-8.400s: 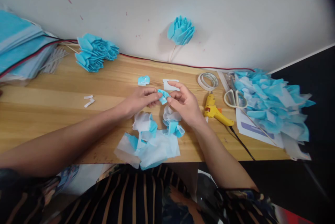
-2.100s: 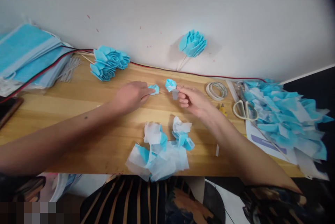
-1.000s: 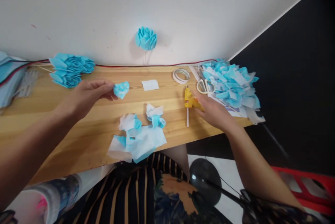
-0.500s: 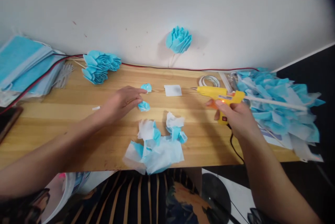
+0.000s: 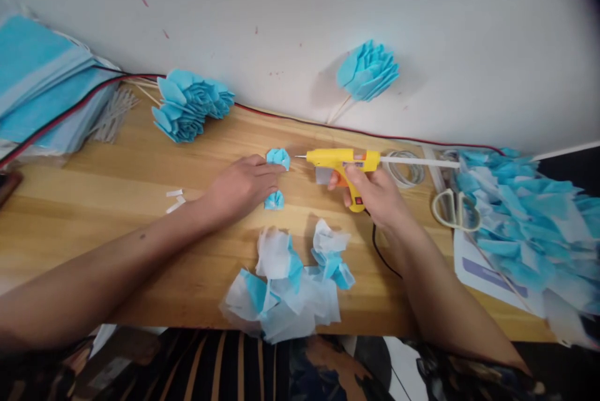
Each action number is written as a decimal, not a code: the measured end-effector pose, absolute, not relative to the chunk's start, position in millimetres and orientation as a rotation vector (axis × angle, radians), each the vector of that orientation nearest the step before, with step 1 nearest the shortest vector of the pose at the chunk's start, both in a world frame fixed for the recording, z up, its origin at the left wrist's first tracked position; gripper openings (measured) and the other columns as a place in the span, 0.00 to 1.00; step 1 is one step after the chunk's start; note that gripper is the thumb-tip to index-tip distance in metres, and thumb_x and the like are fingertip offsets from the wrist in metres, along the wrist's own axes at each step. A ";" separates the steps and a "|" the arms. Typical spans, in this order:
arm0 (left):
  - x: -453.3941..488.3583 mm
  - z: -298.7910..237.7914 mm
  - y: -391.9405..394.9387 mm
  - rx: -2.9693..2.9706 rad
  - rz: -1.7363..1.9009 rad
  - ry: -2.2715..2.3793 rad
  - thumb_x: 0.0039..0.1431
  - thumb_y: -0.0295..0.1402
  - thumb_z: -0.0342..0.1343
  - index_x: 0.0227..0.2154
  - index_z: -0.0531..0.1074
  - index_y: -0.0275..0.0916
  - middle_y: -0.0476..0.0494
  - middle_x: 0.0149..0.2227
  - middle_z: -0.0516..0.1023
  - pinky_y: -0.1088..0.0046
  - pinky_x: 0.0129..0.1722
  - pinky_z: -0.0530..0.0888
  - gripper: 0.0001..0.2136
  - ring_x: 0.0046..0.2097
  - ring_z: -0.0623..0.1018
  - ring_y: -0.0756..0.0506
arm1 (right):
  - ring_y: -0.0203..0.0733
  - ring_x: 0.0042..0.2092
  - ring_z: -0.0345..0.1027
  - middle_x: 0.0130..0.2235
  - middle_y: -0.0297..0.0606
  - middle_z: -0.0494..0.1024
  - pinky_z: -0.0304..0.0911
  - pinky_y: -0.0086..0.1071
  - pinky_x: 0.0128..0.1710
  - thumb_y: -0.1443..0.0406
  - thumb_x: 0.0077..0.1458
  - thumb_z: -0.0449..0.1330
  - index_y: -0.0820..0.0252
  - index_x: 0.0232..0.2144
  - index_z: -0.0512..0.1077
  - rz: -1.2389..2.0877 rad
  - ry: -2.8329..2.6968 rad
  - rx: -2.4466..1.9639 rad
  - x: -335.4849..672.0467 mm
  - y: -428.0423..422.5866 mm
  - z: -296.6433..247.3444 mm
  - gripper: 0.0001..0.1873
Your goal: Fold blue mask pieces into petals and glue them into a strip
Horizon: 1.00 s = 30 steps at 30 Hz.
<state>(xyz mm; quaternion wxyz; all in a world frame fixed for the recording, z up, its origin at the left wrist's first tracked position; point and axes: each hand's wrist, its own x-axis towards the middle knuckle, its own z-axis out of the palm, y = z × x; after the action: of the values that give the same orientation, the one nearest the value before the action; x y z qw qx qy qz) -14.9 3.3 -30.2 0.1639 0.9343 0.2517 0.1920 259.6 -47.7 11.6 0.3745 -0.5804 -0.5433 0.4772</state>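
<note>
My right hand [image 5: 377,195] grips a yellow glue gun [image 5: 340,161] by its handle, the nozzle pointing left at a small blue folded bud [image 5: 278,157]. My left hand [image 5: 241,185] lies on the wooden table [image 5: 140,201], its fingertips pinching that bud, and a second small blue bud [image 5: 274,200] sits against its fingers. A white glue stick [image 5: 419,163] sticks out of the gun's back. A loose heap of blue and white cut pieces [image 5: 290,276] lies at the table's near edge, below both hands.
Finished blue flowers [image 5: 190,104] lie at the back left, and one on a stick [image 5: 368,70] leans on the wall. Stacked blue masks [image 5: 42,95] are far left. Tape rolls [image 5: 405,167], scissors [image 5: 457,210] and a big pile of blue pieces [image 5: 525,220] fill the right side.
My right hand picked up the glue gun and brought it left until the nozzle is near the bud. My left hand took the bud from my right and now holds it on the table.
</note>
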 end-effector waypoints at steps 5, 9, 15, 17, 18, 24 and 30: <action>-13.2 -34.1 4.4 2.686 0.543 0.772 0.72 0.32 0.46 0.31 0.76 0.38 0.39 0.54 0.80 0.59 0.50 0.73 0.16 0.49 0.76 0.41 | 0.41 0.36 0.72 0.32 0.39 0.76 0.64 0.26 0.20 0.43 0.59 0.58 0.57 0.33 0.72 1.173 -1.505 -1.532 255.4 -43.4 8.1 0.23; -12.6 -35.1 4.9 2.710 0.582 0.764 0.73 0.33 0.45 0.30 0.76 0.38 0.41 0.52 0.82 0.62 0.49 0.72 0.18 0.47 0.77 0.43 | 0.37 0.32 0.69 0.31 0.37 0.74 0.64 0.25 0.19 0.46 0.60 0.59 0.58 0.30 0.72 1.157 -1.518 -1.517 253.2 -39.5 7.7 0.22; -12.8 -37.5 6.0 2.715 0.608 0.770 0.73 0.34 0.45 0.33 0.77 0.38 0.41 0.52 0.82 0.63 0.49 0.72 0.17 0.47 0.76 0.43 | 0.34 0.27 0.66 0.27 0.36 0.73 0.63 0.25 0.19 0.50 0.61 0.58 0.59 0.26 0.72 1.137 -1.589 -1.544 248.3 -40.7 8.6 0.21; -12.9 -38.8 6.3 2.720 0.611 0.763 0.73 0.35 0.45 0.33 0.77 0.37 0.40 0.52 0.82 0.63 0.48 0.71 0.17 0.47 0.76 0.42 | 0.33 0.25 0.64 0.26 0.35 0.72 0.63 0.25 0.19 0.50 0.60 0.58 0.59 0.25 0.71 1.126 -1.593 -1.575 246.9 -40.4 9.6 0.21; -12.8 -39.3 6.4 2.726 0.620 0.760 0.73 0.35 0.45 0.32 0.76 0.37 0.40 0.52 0.82 0.63 0.48 0.71 0.17 0.46 0.76 0.42 | 0.33 0.25 0.64 0.26 0.35 0.73 0.62 0.25 0.19 0.50 0.59 0.59 0.59 0.24 0.71 1.125 -1.592 -1.589 246.3 -40.1 10.1 0.20; -11.7 -38.6 6.3 2.734 0.634 0.754 0.73 0.34 0.45 0.33 0.77 0.37 0.40 0.50 0.82 0.63 0.48 0.72 0.17 0.47 0.77 0.43 | 0.32 0.23 0.63 0.24 0.34 0.72 0.61 0.26 0.18 0.51 0.56 0.60 0.59 0.24 0.70 1.137 -1.574 -1.651 244.4 -38.2 11.1 0.19; -11.1 -37.5 6.0 2.703 0.607 0.763 0.72 0.33 0.46 0.34 0.78 0.36 0.38 0.50 0.82 0.60 0.50 0.72 0.16 0.48 0.77 0.41 | 0.31 0.21 0.62 0.23 0.33 0.72 0.59 0.26 0.18 0.51 0.55 0.61 0.58 0.22 0.69 1.116 -1.590 -1.693 244.3 -37.8 12.0 0.19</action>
<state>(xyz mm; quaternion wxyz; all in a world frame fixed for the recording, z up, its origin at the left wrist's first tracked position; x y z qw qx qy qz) -11.1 6.0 -37.5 0.1335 0.9323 0.2632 0.2093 244.3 -37.8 12.0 0.2789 -0.6309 -0.5926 0.4160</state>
